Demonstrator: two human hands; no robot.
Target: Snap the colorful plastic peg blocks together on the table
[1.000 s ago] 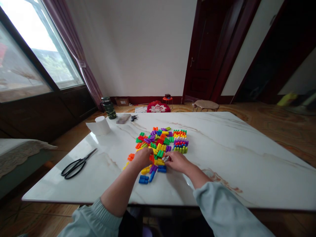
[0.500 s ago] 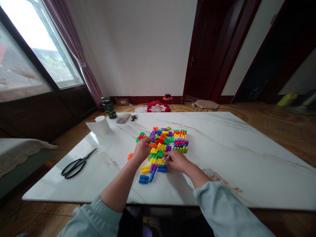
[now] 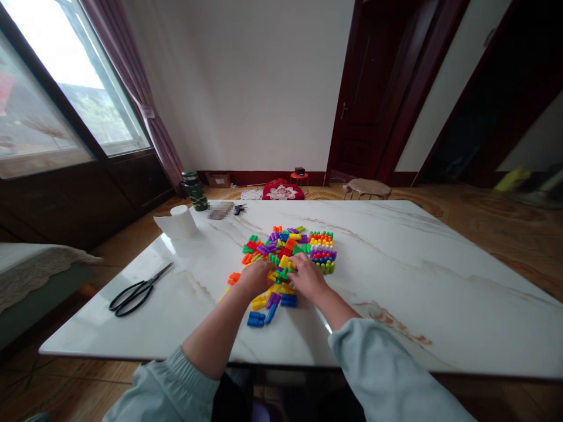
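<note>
A heap of colourful plastic building blocks [image 3: 285,252] lies on the white marbled table [image 3: 396,252]. My left hand [image 3: 257,278] is at the heap's left side, fingers curled down among the blocks; whatever they pinch is hidden. From the right, my right hand [image 3: 308,275] reaches in with bent fingers, its tips beside a green block [image 3: 282,274] between the hands. What it grips is also hidden. Joined blocks in coloured rows [image 3: 322,252] stand just beyond my right hand. Loose blue blocks [image 3: 255,319] and yellow blocks [image 3: 259,302] lie nearer to me.
Black-handled scissors [image 3: 141,290] lie on the left of the table. A paper roll [image 3: 182,223], a camouflage flask [image 3: 194,190] and keys [image 3: 240,209] are at the far left. A stool [image 3: 368,187] stands beyond the table.
My right hand has moved up and slightly left over the heap. My left hand has moved down toward me, uncovering orange and purple blocks behind it. The hands are closer together.
</note>
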